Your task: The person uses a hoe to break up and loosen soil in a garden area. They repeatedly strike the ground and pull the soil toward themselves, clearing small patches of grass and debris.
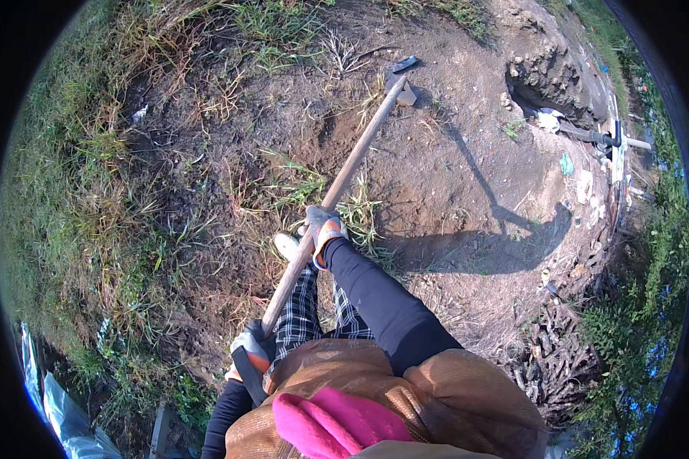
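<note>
A hoe with a long wooden handle [356,155] runs slantwise across the view before me. Its metal blade [406,95] is at the far end, on or just over the bare soil; contact cannot be told. My right hand [323,225], in a grey and orange work glove, grips the handle around its middle. Near the butt end, beside my hip, my left hand [251,350] is closed on the same handle, gloved alike. A black strap [247,370] crosses in front of the left glove. Weeds [359,215] grow close to my right hand, by my feet.
Thick grass [86,201] borders the left side. A hollow in the earth [528,100] lies at upper right, with a white scrap [548,120] and a pole [585,135] at it. Dry roots or stalks [551,361] are heaped at lower right. A dark blue scrap [405,63] lies beyond the blade.
</note>
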{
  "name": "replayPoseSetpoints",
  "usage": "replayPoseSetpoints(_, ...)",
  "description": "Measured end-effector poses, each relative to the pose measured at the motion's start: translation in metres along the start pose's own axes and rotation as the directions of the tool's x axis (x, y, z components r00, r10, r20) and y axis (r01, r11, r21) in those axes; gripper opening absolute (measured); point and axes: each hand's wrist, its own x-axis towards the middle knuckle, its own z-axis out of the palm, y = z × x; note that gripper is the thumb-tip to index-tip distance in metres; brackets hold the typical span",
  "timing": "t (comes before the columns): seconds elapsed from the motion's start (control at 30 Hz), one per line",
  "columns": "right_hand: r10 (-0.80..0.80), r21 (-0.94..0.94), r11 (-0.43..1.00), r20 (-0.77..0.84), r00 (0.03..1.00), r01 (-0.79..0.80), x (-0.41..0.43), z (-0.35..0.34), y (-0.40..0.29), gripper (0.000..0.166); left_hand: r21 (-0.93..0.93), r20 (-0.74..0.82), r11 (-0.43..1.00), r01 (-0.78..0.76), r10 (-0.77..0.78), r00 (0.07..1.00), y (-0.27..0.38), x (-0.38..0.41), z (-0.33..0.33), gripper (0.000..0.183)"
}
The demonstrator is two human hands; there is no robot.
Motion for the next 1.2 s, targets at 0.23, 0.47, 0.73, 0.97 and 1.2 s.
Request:
replayPoseSetpoints(0.23,0.052,0.098,0.991,0.331,0.942,-0.089,0.007,-0.025,0.032,0.017,0.390,-0.084,0.920,0.033,0.000,0.997,-0.014,-0.057,-0.019,0.013)
replayPoseSetpoints(0.47,0.038,0.105,0.993,0.098,0.994,-0.048,0.047,-0.031,-0.039,0.014,0.309,-0.036,0.951,-0.033,0.046,0.998,0.020,-0.020,0.011,0.015)
replayPoseSetpoints(0.73,-0.160,0.002,0.987,-0.114,0.981,0.161,0.069,-0.045,-0.219,0.014,0.079,-0.010,0.995,-0.067,0.068,0.998,0.114,0.064,0.084,0.028)
replayPoseSetpoints(0.97,0.024,-0.102,0.994,-0.083,0.996,-0.033,0.135,-0.047,-0.116,0.026,0.190,-0.072,0.972,0.138,-0.126,0.989,0.112,0.017,0.053,0.022)
replayPoseSetpoints(1.2,0.142,-0.140,0.981,0.070,0.987,-0.132,0.043,-0.051,-0.099,0.020,0.383,0.003,0.922,0.062,-0.069,0.998,0.053,-0.028,0.048,0.016)
